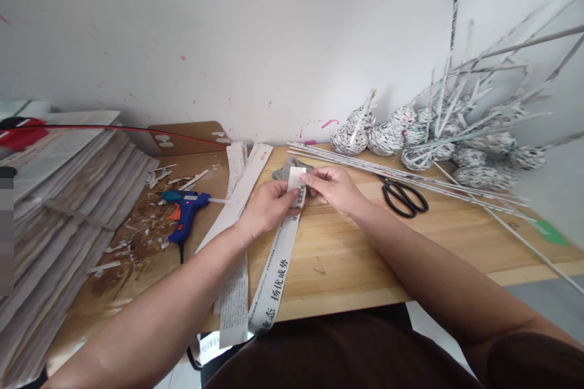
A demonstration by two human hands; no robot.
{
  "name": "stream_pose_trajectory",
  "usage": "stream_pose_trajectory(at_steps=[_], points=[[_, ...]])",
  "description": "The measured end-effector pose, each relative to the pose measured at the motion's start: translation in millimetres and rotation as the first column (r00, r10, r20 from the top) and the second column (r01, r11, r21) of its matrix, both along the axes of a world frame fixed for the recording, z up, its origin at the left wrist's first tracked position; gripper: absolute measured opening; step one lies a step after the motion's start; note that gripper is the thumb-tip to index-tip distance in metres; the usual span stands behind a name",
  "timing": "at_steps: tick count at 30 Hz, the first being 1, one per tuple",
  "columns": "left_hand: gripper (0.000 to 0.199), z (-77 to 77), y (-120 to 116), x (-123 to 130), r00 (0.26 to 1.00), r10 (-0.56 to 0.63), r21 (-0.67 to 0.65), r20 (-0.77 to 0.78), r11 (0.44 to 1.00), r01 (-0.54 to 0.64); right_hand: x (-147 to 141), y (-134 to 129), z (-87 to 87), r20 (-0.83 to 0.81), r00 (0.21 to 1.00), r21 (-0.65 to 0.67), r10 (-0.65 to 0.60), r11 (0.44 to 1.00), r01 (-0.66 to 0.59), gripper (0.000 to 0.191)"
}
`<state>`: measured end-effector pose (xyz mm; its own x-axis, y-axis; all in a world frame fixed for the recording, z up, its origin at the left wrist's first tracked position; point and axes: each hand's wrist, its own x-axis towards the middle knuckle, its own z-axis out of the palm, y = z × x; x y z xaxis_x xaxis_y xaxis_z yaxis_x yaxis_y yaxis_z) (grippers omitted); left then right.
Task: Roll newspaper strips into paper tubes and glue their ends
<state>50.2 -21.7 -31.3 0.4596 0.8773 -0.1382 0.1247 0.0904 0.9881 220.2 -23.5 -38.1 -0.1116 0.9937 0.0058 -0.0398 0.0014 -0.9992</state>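
A long strip of newspaper runs from the table's front edge up to my two hands. My left hand pinches the strip near its far end, thumb on top. My right hand grips the right edge of the same end between thumb and fingers. Behind the fingers lies a crumpled grey cloth, partly hidden. Left of my left hand, more newspaper strips lie in a loose pile, some hanging over the front edge.
A blue glue gun lies on a stained board among paper scraps. At left rises a stack of newspapers. Black-handled scissors, thin paper rods and several woven paper gourds are at right on the wooden table.
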Motion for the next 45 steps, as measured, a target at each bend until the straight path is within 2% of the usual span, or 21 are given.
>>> stream_pose_trajectory(at_steps=[4,17,30,37,45], points=[[0.035,2.0,0,0,1.0,0.004,-0.012,0.015,1.0,-0.004,3,-1,3.7,0.047,0.996,0.004,0.082,0.997,-0.082,0.033],[0.042,2.5,0,-1,1.0,-0.02,-0.038,0.013,0.999,0.02,3,-2,11.5,0.055,0.994,-0.064,0.094,0.994,-0.09,0.024],[0.038,-0.3,0,0,1.0,-0.025,-0.024,0.006,0.999,0.025,2,3,-5.0,0.012,1.0,-0.026,0.029,0.999,-0.029,0.037],[0.037,0.7,-1,0,0.999,-0.043,-0.021,-0.003,0.999,0.043,1,4,-10.9,-0.014,1.0,-0.015,0.011,1.0,-0.011,0.036],[0.027,-1.4,-1,-1,0.997,-0.038,0.062,-0.074,0.997,0.043,-1,4,-12.3,-0.057,0.998,-0.026,-0.002,1.0,0.001,0.032]])
